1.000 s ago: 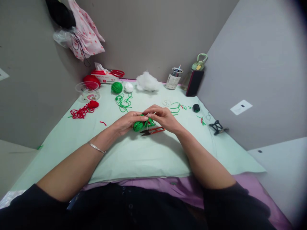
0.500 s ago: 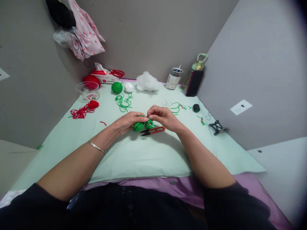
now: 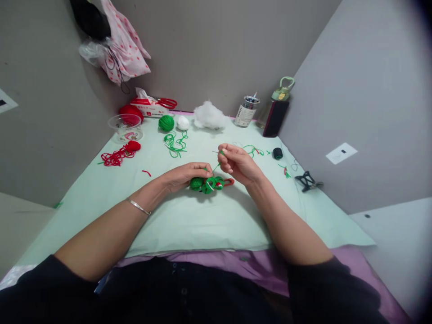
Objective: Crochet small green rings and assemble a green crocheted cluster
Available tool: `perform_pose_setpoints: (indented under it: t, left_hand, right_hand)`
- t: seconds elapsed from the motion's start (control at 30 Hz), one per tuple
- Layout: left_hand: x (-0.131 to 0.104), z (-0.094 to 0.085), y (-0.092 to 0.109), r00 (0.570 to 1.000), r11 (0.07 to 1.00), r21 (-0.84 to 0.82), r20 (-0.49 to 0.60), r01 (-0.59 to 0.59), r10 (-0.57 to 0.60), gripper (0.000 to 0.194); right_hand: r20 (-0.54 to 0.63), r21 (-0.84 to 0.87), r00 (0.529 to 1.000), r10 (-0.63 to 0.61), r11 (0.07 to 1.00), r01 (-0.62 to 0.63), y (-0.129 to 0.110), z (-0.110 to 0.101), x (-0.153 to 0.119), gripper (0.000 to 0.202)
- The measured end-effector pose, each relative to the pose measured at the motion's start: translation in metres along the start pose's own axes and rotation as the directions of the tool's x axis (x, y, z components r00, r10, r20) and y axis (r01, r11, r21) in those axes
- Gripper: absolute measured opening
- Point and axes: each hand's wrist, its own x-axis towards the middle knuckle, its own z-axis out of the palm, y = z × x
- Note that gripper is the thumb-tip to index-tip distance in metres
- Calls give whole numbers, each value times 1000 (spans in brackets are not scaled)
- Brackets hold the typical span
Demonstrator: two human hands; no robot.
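My left hand [image 3: 189, 174] is closed on a green crocheted piece [image 3: 209, 185] with rounded parts and small white and red details. A green strand runs taut from the piece up to my right hand [image 3: 236, 163]. There the fingers pinch a thin needle [image 3: 215, 151], whose tip sticks out to the left, with the green yarn [image 3: 216, 168] at it. Behind the crocheted piece lie thread snips; only their orange handle [image 3: 229, 182] shows well, and the blades are mostly hidden.
Along the back stand a tissue box [image 3: 148, 108] with red scissors [image 3: 168, 103], a green yarn ball [image 3: 166, 123], a white ball [image 3: 182, 123], white stuffing [image 3: 209, 116], a can [image 3: 247, 111] and a phone [image 3: 276, 118]. Red yarn [image 3: 118, 155] lies left, a black stand [image 3: 307, 181] right.
My right hand has moved up and right from the crocheted piece, drawing the green strand out. The piece has turned in my left hand and covers more of the snips.
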Motion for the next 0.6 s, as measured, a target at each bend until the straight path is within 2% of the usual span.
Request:
perform_pose_setpoints:
  t: [0.3, 0.4, 0.6]
  left_hand:
    - [2, -1, -4, 999, 999, -46, -43, -19, 17, 18]
    - [2, -2, -4, 995, 998, -54, -92, -42, 36, 14]
    - [4, 0, -2, 968, 994, -28, -233, -101, 92, 26]
  right_hand:
    - [-145, 115, 989, -13, 993, 30, 1, -8, 7, 26]
    - [-169, 124, 986, -13, 992, 34, -1, -11, 7, 24]
    - [-177, 127, 984, -12, 991, 35, -4, -10, 4, 23]
